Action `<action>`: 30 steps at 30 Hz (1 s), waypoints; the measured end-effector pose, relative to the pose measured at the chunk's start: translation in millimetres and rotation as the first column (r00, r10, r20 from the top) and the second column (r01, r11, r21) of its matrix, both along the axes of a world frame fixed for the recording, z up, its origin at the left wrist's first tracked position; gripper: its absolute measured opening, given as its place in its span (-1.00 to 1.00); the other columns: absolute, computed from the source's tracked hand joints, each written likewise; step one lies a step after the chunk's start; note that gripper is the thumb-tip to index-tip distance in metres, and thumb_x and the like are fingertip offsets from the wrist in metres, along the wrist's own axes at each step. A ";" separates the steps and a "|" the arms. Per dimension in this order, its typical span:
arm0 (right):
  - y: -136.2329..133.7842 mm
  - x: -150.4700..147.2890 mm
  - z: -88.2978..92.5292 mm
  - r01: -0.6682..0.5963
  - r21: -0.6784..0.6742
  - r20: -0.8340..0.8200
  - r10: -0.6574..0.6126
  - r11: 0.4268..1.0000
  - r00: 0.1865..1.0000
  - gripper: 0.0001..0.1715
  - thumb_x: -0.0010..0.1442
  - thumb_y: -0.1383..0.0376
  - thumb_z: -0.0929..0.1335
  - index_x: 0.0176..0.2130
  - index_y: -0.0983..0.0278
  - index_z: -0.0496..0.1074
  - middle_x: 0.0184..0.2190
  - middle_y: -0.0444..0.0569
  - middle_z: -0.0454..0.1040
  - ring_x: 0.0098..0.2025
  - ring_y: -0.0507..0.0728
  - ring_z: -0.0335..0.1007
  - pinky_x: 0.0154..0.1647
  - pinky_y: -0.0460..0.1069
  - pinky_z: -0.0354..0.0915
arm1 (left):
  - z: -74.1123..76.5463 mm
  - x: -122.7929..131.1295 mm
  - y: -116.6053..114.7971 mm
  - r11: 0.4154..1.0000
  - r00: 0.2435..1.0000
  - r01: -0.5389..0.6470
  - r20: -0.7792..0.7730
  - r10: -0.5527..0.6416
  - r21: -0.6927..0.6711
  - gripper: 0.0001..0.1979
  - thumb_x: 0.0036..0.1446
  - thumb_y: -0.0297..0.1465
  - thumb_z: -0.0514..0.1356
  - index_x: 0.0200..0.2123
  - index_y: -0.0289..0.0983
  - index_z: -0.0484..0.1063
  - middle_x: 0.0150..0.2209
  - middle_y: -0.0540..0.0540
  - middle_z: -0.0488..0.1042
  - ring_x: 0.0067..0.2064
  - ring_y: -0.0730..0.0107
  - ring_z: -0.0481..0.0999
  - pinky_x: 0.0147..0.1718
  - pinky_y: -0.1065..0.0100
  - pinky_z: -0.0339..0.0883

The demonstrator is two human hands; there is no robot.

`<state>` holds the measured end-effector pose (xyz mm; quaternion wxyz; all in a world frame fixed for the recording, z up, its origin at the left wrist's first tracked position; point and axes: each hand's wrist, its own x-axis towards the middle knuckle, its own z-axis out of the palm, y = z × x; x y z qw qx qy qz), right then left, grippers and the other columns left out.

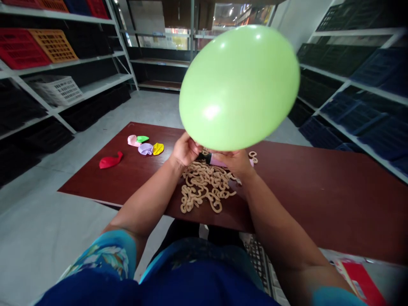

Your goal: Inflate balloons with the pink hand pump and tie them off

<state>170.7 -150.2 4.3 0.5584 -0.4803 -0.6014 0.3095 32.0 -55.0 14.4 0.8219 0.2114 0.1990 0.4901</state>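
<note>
A large inflated light green balloon [239,87] hangs above the dark red table [306,187]. My left hand [186,149] is closed at its underside, fingers curled together. My right hand [236,162] is also under the balloon, its fingers partly hidden, near a pink and black tube-like object [217,160]. Whether that object is held I cannot tell. Beneath both hands lies a heap of curly tan strands [207,182]. Flat balloons rest at the left: red [110,160], purple [145,148], yellow [158,148], pink [133,140] and green [142,139].
Small tan loops [253,156] lie just right of my right hand. Shelves with red [22,49], orange [52,45] and white crates [65,90] stand at the left. Dark blue crates [379,114] fill shelves at the right. A red packet [363,280] is below the table's edge.
</note>
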 end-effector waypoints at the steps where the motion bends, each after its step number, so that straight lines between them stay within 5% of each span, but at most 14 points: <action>1: -1.4 -0.2 0.1 0.007 0.034 0.066 -0.009 0.999 0.998 -0.72 -0.01 0.14 0.39 -0.25 0.18 0.43 -0.22 -0.06 0.45 -0.20 0.09 0.35 -0.20 0.04 0.30 | 2.4 -4.2 5.5 0.999 0.999 0.038 0.030 -0.039 0.023 -0.77 0.14 -0.42 0.07 -0.55 -0.35 0.27 -0.66 0.00 0.26 -0.61 0.54 0.34 -0.67 0.53 0.14; 4: -5.8 -7.0 1.1 -0.134 0.088 0.352 0.095 0.987 0.931 -0.84 0.04 0.21 0.37 -0.33 0.22 0.45 -0.30 -0.05 0.44 -0.29 0.04 0.34 -0.29 -0.02 0.29 | 5.4 -15.7 17.5 0.998 0.995 -0.012 0.099 0.005 0.067 -0.76 0.18 -0.41 0.04 -0.54 -0.33 0.26 -0.60 0.01 0.29 -0.50 0.56 0.41 -0.57 0.56 0.22; 7: -8.7 -20.4 -1.0 -0.311 0.059 0.601 0.215 0.949 0.770 -0.89 0.08 0.26 0.34 -0.39 0.25 0.46 -0.37 -0.06 0.42 -0.31 0.03 0.31 -0.25 -0.03 0.26 | 0.9 -19.4 22.5 0.995 0.997 -0.042 0.064 0.036 0.088 -0.77 0.18 -0.38 0.04 -0.51 -0.31 0.27 -0.56 0.01 0.32 -0.43 0.57 0.43 -0.49 0.57 0.26; 10: -8.4 -31.6 -6.5 -0.345 0.010 0.762 0.216 0.939 0.610 -0.91 0.05 0.29 0.35 -0.44 0.25 0.45 -0.38 -0.06 0.40 -0.29 0.05 0.27 -0.23 -0.01 0.23 | -5.5 -17.2 24.1 0.993 0.998 -0.041 0.044 0.036 0.112 -0.78 0.18 -0.37 0.03 -0.50 -0.31 0.27 -0.56 0.02 0.32 -0.44 0.59 0.42 -0.47 0.57 0.27; 12: -6.6 -33.7 -8.7 -0.356 -0.011 0.783 0.229 0.934 0.578 -0.90 0.05 0.32 0.33 -0.47 0.25 0.44 -0.40 -0.07 0.40 -0.28 0.06 0.27 -0.22 0.00 0.22 | -7.3 -15.9 24.0 0.992 0.998 -0.036 0.047 0.031 0.121 -0.78 0.18 -0.37 0.03 -0.49 -0.31 0.27 -0.57 0.03 0.30 -0.45 0.60 0.41 -0.49 0.58 0.26; 15: -4.4 -27.7 -6.9 -0.347 0.000 0.624 0.271 0.938 0.733 -0.86 0.09 0.30 0.31 -0.46 0.25 0.43 -0.38 -0.07 0.40 -0.29 0.03 0.29 -0.20 -0.02 0.23 | -5.0 -15.7 22.0 0.993 0.999 -0.034 0.020 0.032 0.110 -0.78 0.18 -0.35 0.03 -0.49 -0.31 0.26 -0.59 0.04 0.28 -0.48 0.61 0.39 -0.52 0.58 0.23; 19: -4.4 -13.1 -2.7 -0.153 -0.061 0.161 0.161 0.986 0.974 -0.82 0.12 0.19 0.30 -0.40 0.24 0.40 -0.39 -0.09 0.43 -0.40 -0.01 0.31 -0.39 -0.08 0.25 | 1.4 -16.0 16.9 0.995 1.000 -0.013 0.000 0.013 0.102 -0.77 0.17 -0.34 0.05 -0.51 -0.31 0.23 -0.60 0.05 0.26 -0.52 0.62 0.37 -0.58 0.58 0.19; 24: -3.4 -2.8 -2.8 -0.143 -0.174 -0.257 0.095 0.974 0.962 -0.80 0.13 0.13 0.28 -0.36 0.21 0.28 -0.50 -0.15 0.42 -0.64 -0.07 0.22 -0.71 -0.16 -0.01 | -1.1 -12.0 11.1 0.982 0.994 0.096 -0.066 -0.086 0.165 -0.77 0.15 -0.32 0.07 -0.49 -0.33 0.23 -0.60 0.04 0.27 -0.57 0.59 0.38 -0.68 0.57 0.09; 30: 0.4 2.0 0.8 0.076 -0.020 -0.364 -0.079 0.997 0.928 -0.80 0.12 0.13 0.31 -0.38 0.19 0.24 -0.66 -0.27 0.26 -0.71 -0.11 0.03 -0.72 -0.17 -0.04 | -7.9 -5.4 2.0 0.923 0.968 0.233 -0.167 -0.189 0.307 -0.78 0.13 -0.29 0.09 -0.44 -0.35 0.27 -0.49 -0.05 0.42 -0.46 0.48 0.48 -0.68 0.57 0.13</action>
